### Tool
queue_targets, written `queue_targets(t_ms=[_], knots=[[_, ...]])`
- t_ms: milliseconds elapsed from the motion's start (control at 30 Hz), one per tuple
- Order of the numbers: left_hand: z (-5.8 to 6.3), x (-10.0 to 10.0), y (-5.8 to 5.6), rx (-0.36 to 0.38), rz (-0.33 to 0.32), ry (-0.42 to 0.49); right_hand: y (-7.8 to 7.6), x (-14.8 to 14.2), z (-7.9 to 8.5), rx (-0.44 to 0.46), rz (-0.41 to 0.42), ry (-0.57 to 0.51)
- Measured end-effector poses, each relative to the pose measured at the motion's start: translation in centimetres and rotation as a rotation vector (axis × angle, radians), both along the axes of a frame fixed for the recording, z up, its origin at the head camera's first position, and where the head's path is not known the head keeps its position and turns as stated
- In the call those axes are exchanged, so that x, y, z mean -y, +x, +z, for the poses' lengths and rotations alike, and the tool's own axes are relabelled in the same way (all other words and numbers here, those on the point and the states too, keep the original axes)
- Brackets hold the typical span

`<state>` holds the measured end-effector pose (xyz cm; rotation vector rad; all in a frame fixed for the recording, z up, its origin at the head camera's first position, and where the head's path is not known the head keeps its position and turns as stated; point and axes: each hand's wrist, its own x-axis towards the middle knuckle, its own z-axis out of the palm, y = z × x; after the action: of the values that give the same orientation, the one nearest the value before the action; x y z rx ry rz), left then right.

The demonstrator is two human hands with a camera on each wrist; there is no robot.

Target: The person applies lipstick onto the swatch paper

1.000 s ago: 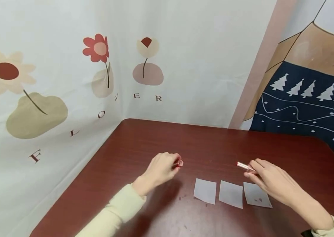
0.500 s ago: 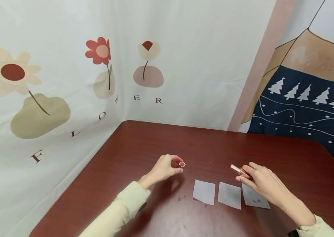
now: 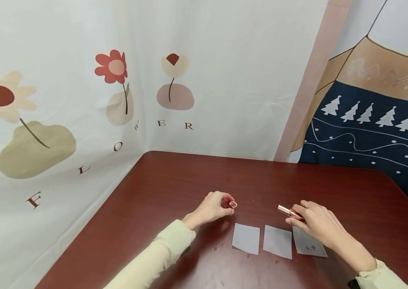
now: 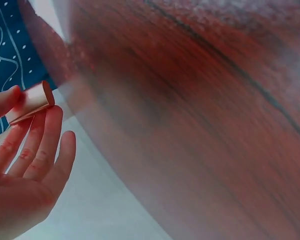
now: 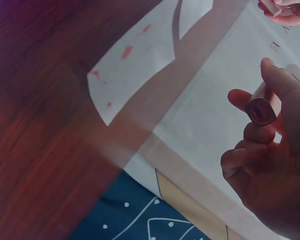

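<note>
In the head view my left hand (image 3: pixel 211 208) pinches a small shiny rose-gold lipstick cap (image 3: pixel 233 204), its open end facing right. The left wrist view has the same cap (image 4: pixel 32 101) between thumb and fingertips. Across from it, my right hand (image 3: pixel 319 222) grips an uncapped lipstick (image 3: pixel 285 209) by its base, the red tip pointing left toward the cap. A gap separates the two parts. From the right wrist, only the base end of the lipstick (image 5: pixel 261 111) shows clearly between the fingers. Both hands are above the table.
Three white paper squares lie in a row on the dark red table (image 3: pixel 189 172): left (image 3: pixel 246 239), middle (image 3: pixel 277 241) and right (image 3: pixel 307 244). Reddish smudges mark the right one, partly under my right hand. Printed cloth (image 3: pixel 233 80) hangs behind the table.
My left hand has moved right with the cap, and its open end shows more. The right hand has come left and slightly nearer with the lipstick. The gap between them has narrowed.
</note>
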<state>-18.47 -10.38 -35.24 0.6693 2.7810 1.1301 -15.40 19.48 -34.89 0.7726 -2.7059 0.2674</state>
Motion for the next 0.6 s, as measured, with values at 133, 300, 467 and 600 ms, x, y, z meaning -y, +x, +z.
queue_targets(t_ms=[133, 300, 467, 600], knots=[[-0.9, -0.8, -0.6, -0.003, 0.001, -0.029, -0.3, -0.1, -0.5, 0.042, -0.013, -0.003], [-2.2, -1.1, -1.0, -0.028, 0.001, -0.069, -0.4, -0.1, -0.8, 0.042, -0.006, -0.018], [-2.4, -1.3, -1.4, -0.013, -0.018, -0.063, -0.6, -0.2, -1.0, 0.004, -0.009, -0.002], [-1.6, -1.4, -1.0, -0.08, 0.033, -0.101, -0.6, -0.2, -1.0, -0.022, -0.012, -0.003]])
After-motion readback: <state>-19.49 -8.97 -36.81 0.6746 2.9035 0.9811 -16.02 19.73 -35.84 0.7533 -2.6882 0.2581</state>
